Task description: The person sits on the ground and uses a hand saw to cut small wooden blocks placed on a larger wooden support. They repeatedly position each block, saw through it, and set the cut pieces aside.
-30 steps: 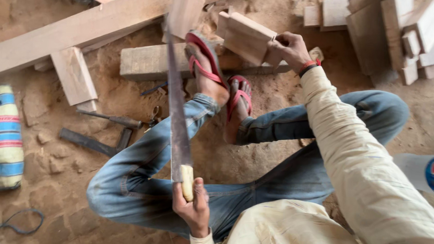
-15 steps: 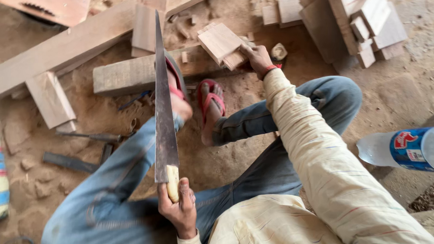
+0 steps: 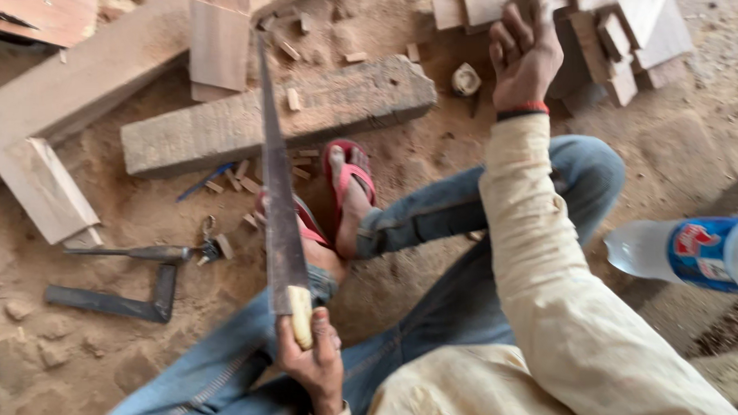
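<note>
My left hand [image 3: 314, 365] was clenched around the pale wooden handle of the long grey steel handsaw [image 3: 278, 196], blade pointing far over my 2 red sandals. My right hand [image 3: 523, 53] reached far right among the stacked wooden offcuts [image 3: 628, 36]; whether it gripped anything, I cannot tell. The thick weathered timber block [image 3: 274, 118] lay just beyond my feet.
</note>
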Demonstrator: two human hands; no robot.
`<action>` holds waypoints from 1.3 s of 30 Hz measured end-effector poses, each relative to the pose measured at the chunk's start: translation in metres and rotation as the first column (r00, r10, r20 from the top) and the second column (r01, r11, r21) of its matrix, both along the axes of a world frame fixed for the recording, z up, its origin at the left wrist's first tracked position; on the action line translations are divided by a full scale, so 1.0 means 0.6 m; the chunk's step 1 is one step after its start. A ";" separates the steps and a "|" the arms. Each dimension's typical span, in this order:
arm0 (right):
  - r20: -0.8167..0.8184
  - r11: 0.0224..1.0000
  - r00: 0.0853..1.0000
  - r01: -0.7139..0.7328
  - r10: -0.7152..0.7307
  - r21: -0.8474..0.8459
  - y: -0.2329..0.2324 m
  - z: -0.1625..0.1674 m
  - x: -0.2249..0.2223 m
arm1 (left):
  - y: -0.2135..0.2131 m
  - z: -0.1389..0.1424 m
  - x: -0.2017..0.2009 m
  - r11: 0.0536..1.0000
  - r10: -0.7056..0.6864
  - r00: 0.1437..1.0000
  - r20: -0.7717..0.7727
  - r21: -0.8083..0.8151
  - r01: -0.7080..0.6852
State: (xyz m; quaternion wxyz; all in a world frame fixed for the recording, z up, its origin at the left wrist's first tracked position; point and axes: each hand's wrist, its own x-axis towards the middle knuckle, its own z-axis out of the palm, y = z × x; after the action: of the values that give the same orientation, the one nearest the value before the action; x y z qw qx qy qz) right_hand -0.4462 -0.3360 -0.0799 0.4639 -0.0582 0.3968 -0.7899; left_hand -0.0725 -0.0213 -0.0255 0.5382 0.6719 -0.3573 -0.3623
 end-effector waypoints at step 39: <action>-0.892 0.811 0.330 -0.581 0.310 0.067 -0.386 -0.030 0.512 | -0.043 -0.069 0.069 0.920 0.276 0.875 -0.398 -0.153 -0.360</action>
State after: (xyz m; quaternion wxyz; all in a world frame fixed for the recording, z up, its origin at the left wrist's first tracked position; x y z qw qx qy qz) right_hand -0.1387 -0.5674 -0.0979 0.3826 -0.6200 0.4334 -0.5305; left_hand -0.0313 -0.0471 -0.0668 0.7197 0.5769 -0.1721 -0.3457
